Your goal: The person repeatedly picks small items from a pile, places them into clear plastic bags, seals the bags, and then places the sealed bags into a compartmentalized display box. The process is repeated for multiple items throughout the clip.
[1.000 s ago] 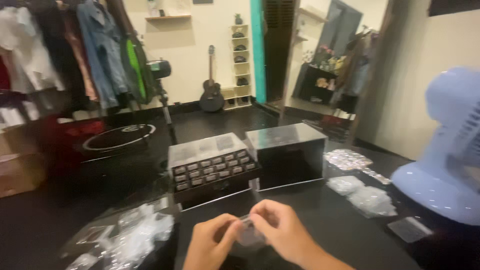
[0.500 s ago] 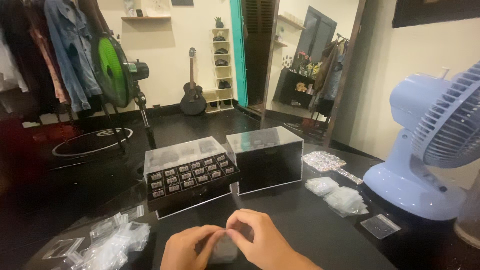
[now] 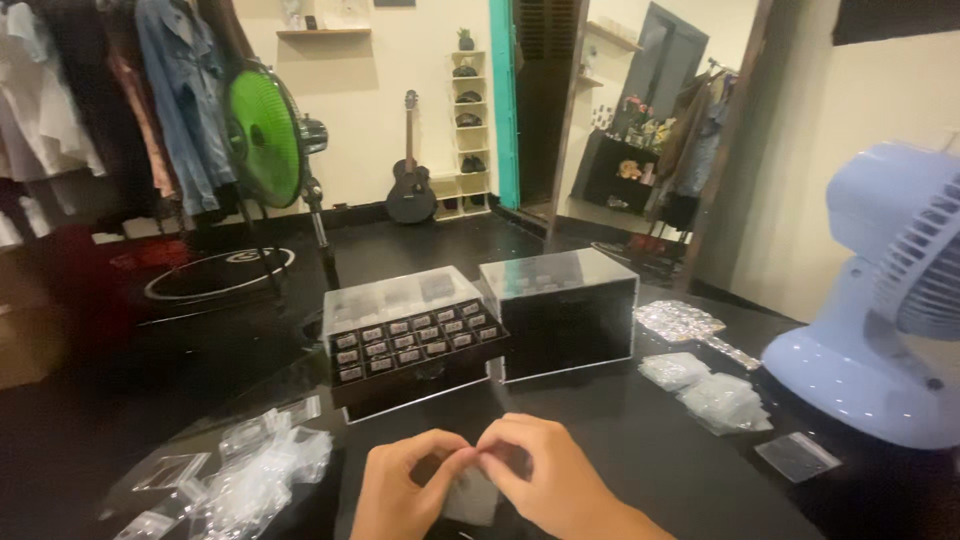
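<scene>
Since the earlier frame both hands have risen slightly and drawn together over the small clear bag. Left hand and right hand each pinch its top edge in a narrow grip, low above the table. Behind stands the black tray; loose bags lie left.

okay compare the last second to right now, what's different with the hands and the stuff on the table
Little has changed. Both hands, left hand and right hand, keep pinching the same small clear bag between their fingertips. The view has swung left to right, so the blue fan and green fan sit differently in frame. The ring display tray, black box and loose bags stayed put on the table.
</scene>
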